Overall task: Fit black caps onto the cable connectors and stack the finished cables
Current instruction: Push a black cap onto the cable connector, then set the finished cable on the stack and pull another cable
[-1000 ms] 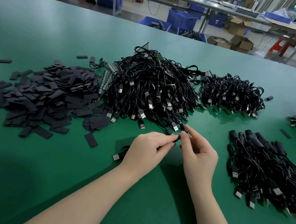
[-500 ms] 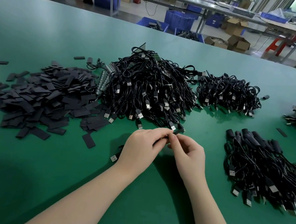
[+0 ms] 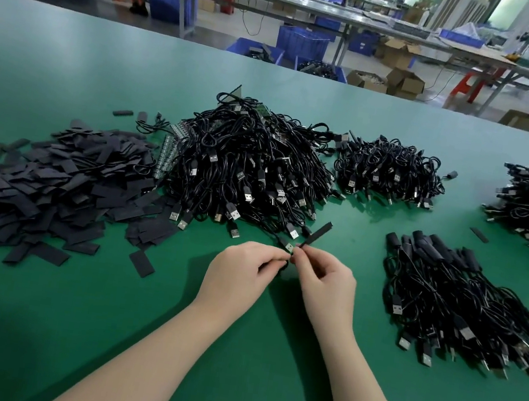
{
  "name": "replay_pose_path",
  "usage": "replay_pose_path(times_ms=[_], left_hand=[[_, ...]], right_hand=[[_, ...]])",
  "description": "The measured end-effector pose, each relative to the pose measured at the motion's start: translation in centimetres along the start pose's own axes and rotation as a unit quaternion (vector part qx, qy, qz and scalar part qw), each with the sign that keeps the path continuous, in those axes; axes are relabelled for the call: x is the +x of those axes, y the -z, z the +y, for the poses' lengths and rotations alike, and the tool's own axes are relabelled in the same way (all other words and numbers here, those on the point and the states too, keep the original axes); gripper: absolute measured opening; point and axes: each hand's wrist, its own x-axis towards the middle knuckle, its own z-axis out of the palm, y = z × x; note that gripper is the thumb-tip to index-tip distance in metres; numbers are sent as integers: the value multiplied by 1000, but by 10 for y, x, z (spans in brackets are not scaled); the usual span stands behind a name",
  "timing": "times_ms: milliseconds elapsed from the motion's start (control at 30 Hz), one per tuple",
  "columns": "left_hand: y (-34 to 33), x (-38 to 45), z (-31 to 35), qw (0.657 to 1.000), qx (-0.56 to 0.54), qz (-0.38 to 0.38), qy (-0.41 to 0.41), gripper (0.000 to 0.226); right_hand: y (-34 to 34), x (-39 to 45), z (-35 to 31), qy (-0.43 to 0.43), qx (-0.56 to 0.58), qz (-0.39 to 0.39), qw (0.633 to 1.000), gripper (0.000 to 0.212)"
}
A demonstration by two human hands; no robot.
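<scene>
A black cap [image 3: 317, 233] sticks up from the right hand [image 3: 326, 279], pinched at its lower end, fingertip-close to the left hand [image 3: 241, 273] pinching a cable connector [image 3: 286, 245].

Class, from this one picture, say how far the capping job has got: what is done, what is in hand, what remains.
Done: a capped pile lies at the right. In hand: the right hand pinches a black cap, and the left hand holds a cable connector up to it, not yet fitted. Left: the big uncapped heap and the loose caps suggest most work remains.
</scene>
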Motion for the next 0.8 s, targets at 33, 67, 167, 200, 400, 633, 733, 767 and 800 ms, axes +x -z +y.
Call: replay_pose_path(times_ms=[33,67,167,200,400,633,733,767,800], left_hand=[[0,0,0,1000,-13,6,-4,18],[0,0,1,999,-27,19,-13,19],[2,-1,1,995,-54,77,-44,24],[2,-2,1,993,-59,85,-48,26],[2,-3,1,995,-71,58,-44,25],[3,-3,1,996,-70,57,-16,23],[3,-2,1,995,-75,61,3,23],[4,-1,1,995,-78,62,10,22],[4,-1,2,995,-81,61,16,22]], right_hand=[[1,0,-1,-3,5,2,1000,21],[2,-1,-3,-6,19,5,1000,18],[17,4,-20,9,98,45,994,13],[28,8,-29,30,120,74,990,12],[134,57,-71,116,-198,261,938,18],[186,90,-6,-252,-579,-25,775,48],[176,88,6,-315,-568,-69,757,56],[172,88,4,-297,-577,-37,760,55],[166,88,-3,-270,-595,-6,757,54]])
